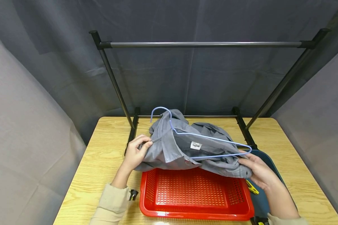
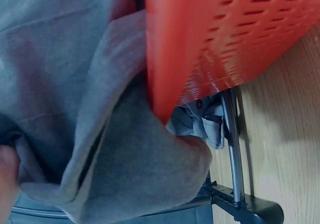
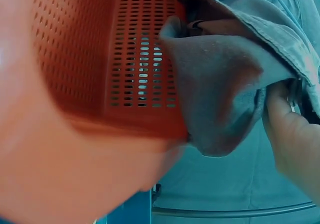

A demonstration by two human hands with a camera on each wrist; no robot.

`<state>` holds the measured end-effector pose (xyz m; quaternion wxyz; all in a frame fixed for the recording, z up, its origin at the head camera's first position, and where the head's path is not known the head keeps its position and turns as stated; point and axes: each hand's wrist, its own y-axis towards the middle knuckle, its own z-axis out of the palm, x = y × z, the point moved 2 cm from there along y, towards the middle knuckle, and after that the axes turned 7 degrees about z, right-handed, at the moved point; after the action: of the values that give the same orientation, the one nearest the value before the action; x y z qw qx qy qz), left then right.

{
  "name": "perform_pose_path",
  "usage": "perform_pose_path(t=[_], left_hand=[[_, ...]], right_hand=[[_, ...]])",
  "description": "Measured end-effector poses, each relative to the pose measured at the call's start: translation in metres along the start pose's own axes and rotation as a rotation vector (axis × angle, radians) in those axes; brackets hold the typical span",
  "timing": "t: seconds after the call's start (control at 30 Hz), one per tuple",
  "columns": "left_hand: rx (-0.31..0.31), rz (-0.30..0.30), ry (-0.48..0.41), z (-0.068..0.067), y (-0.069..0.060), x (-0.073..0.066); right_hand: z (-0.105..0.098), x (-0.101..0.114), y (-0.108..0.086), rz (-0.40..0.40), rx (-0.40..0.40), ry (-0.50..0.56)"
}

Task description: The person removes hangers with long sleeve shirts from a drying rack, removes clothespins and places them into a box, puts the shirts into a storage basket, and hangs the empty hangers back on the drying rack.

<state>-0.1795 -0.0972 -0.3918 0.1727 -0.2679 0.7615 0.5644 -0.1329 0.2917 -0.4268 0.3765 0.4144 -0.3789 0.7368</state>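
Note:
A grey collared shirt (image 1: 171, 150) with a white neck label is held up over the front of the table in the head view. My left hand (image 1: 135, 153) pinches its left shoulder between thumb and fingers. On the right, my right hand (image 1: 260, 172) grips the other side of the shirt. A light blue hanger (image 1: 214, 137) sits in the neck opening, its hook up at the left. Its left arm is hidden under the cloth; the right end lies bare beside my right fingers. Bunched shirt cloth (image 2: 130, 154) fills much of the left wrist view.
Beneath the shirt stands a red perforated basket (image 1: 191, 215). A dark blue-green bin (image 1: 260, 197) with a yellow item (image 1: 252, 187) is at its right. Behind rises a black rack with a metal rail (image 1: 202, 45), its feet on the wooden table (image 1: 101, 175). Grey cloth walls surround it.

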Motion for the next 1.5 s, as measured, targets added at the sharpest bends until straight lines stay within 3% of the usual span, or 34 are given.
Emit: perform_pose_path(t=[0.13,0.3,0.6,0.7,0.83,1.13,1.3,1.5], left_hand=[[-0.001,0.0,-0.003,0.001,-0.002,0.005],[-0.013,0.045,0.024,0.002,0.0,0.002],[-0.005,0.034,0.023,0.003,0.002,-0.001],[0.001,0.032,0.017,0.003,0.002,-0.001],[0.016,0.034,0.016,0.004,0.001,0.0],[0.028,0.039,0.017,0.005,0.001,-0.001],[0.031,0.038,0.007,0.006,0.0,0.001],[0.038,0.044,0.005,0.007,0.0,0.001]], right_hand=[[0.001,-0.002,-0.001,0.061,-0.04,-0.079],[0.004,-0.005,0.0,0.109,-0.128,-0.197],[0.006,0.0,-0.003,0.102,-0.243,-0.424],[0.004,0.007,-0.007,0.025,-0.262,-0.551],[0.006,0.017,-0.012,-0.153,-0.279,-0.718],[0.032,0.041,-0.013,-0.535,-0.513,-1.085],[0.046,0.044,-0.009,-0.645,-0.536,-1.21],[0.053,0.04,-0.003,-0.716,-0.555,-1.227]])
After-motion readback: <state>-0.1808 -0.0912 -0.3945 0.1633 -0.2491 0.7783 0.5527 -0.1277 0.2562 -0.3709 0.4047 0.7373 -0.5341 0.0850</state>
